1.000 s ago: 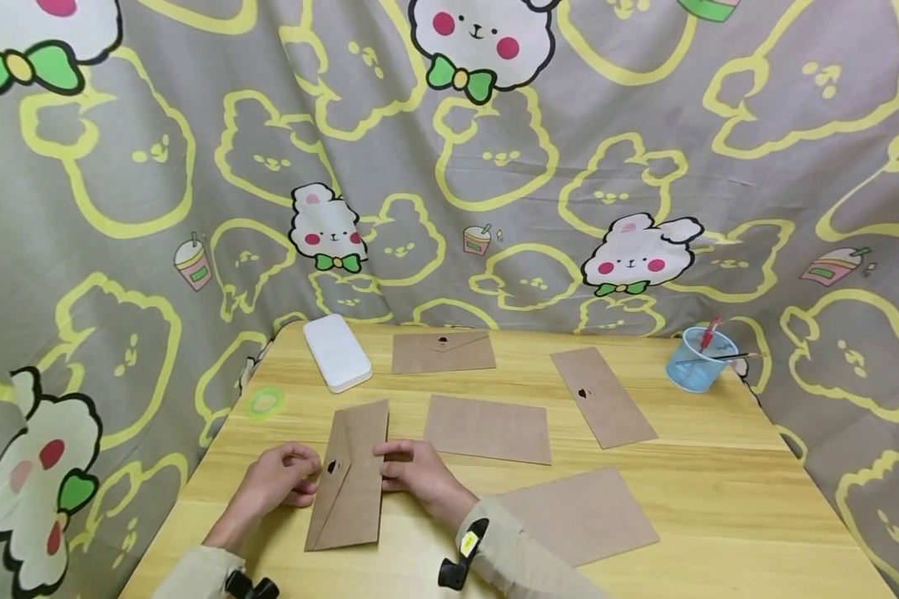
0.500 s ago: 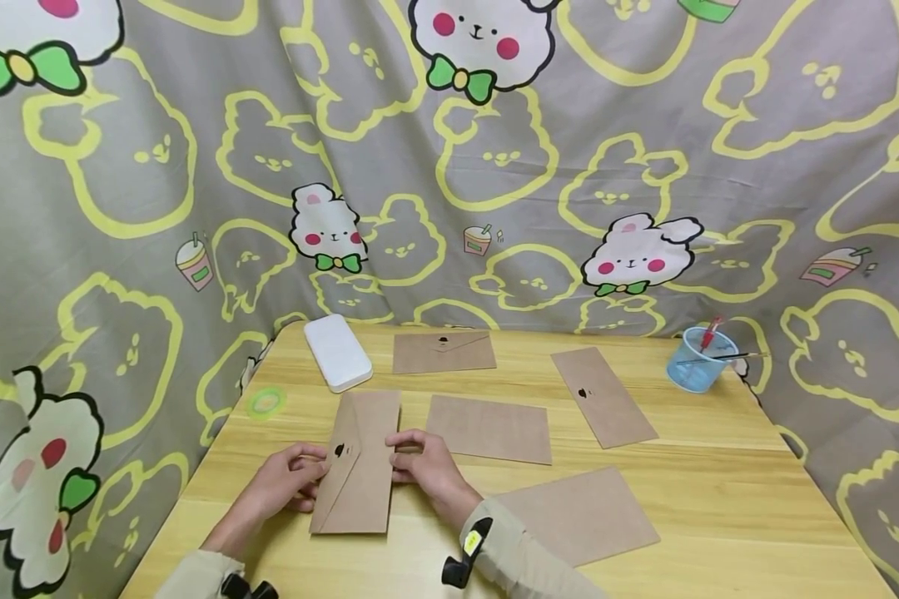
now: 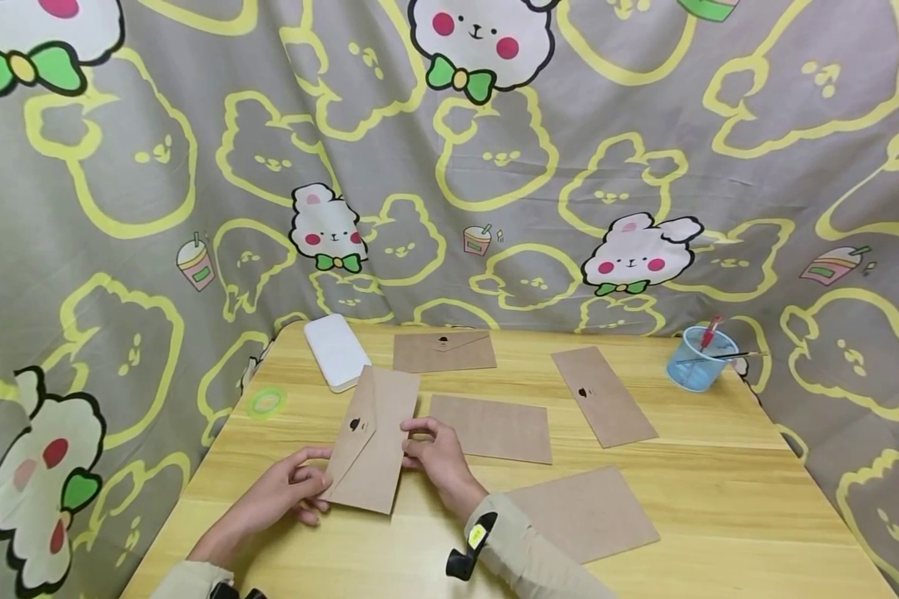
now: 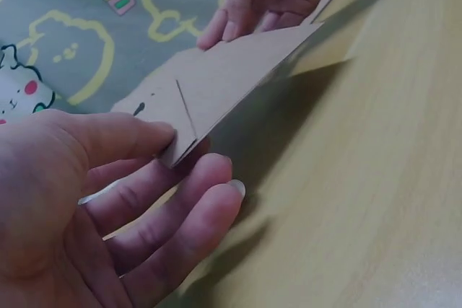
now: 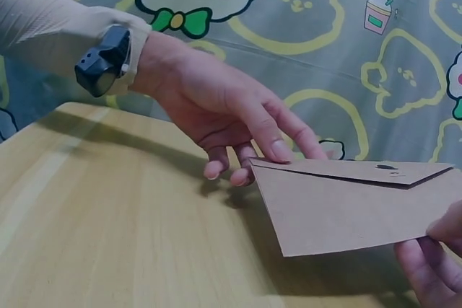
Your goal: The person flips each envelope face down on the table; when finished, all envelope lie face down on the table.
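Observation:
A brown kraft envelope [image 3: 378, 441] with a pointed flap and a small black hat print is held tilted above the table by both hands. My left hand [image 3: 288, 491] pinches its near left corner; in the left wrist view the thumb [image 4: 137, 135] lies on the flap side, with fingers beneath. My right hand [image 3: 442, 457] pinches the right long edge between thumb and fingers. In the right wrist view the envelope [image 5: 346, 214] stands off the wood, its shadow below, and the right fingers [image 5: 426, 265] show only at the frame's edge.
Several more brown envelopes lie flat on the wooden table [image 3: 719, 516]: a flap-up envelope [image 3: 442, 358] at the back, a plain one [image 3: 494, 428] in the middle. A white box [image 3: 337, 353], a green tape roll [image 3: 267, 403] and a blue pen cup [image 3: 692, 366] stand around them.
The envelope has moved away from me and right, turning clockwise, its flap side now tilted up more. The left hand has shifted from its left edge to the near left corner; the right hand moved along.

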The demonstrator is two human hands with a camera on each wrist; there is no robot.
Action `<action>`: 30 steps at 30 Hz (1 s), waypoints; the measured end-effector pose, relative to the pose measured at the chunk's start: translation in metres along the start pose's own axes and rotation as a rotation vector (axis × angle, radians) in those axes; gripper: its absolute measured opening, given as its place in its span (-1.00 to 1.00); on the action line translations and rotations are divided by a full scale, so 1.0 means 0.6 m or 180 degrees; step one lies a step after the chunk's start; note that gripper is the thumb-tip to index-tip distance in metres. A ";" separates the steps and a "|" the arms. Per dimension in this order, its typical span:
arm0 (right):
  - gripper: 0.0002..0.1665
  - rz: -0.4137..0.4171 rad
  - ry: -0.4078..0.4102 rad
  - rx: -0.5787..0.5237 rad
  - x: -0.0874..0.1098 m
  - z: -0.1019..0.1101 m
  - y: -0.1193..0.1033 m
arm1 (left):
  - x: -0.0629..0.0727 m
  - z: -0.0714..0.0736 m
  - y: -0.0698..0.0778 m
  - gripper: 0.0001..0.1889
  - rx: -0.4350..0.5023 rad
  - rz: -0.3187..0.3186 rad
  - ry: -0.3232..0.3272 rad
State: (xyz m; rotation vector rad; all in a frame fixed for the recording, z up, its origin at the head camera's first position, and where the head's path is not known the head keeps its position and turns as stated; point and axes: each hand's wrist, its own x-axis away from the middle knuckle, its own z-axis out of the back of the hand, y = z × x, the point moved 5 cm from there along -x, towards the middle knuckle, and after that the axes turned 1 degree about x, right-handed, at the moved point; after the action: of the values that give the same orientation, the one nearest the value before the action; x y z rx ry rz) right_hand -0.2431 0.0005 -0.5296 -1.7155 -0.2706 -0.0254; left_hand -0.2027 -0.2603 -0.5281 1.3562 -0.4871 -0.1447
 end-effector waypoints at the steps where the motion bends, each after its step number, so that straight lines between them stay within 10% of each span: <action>1: -0.62 0.0009 0.0003 -0.0007 0.000 0.000 -0.001 | 0.001 0.000 -0.001 -0.38 0.0002 0.0002 -0.0013; 13: -0.68 0.0140 0.0253 -0.0037 -0.021 0.046 -0.021 | 0.007 -0.002 0.005 -0.36 -0.0152 -0.0065 -0.0108; 30: -0.66 0.0163 0.0244 -0.0178 -0.027 0.098 -0.021 | 0.001 0.011 0.009 -0.52 -0.0203 -0.0115 0.0350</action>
State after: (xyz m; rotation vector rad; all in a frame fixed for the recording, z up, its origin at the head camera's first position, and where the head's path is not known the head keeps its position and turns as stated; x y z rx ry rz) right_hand -0.2692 0.0567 -0.5300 -1.7721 -0.1704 -0.0616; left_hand -0.2061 -0.2654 -0.5218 1.3036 -0.3629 -0.1136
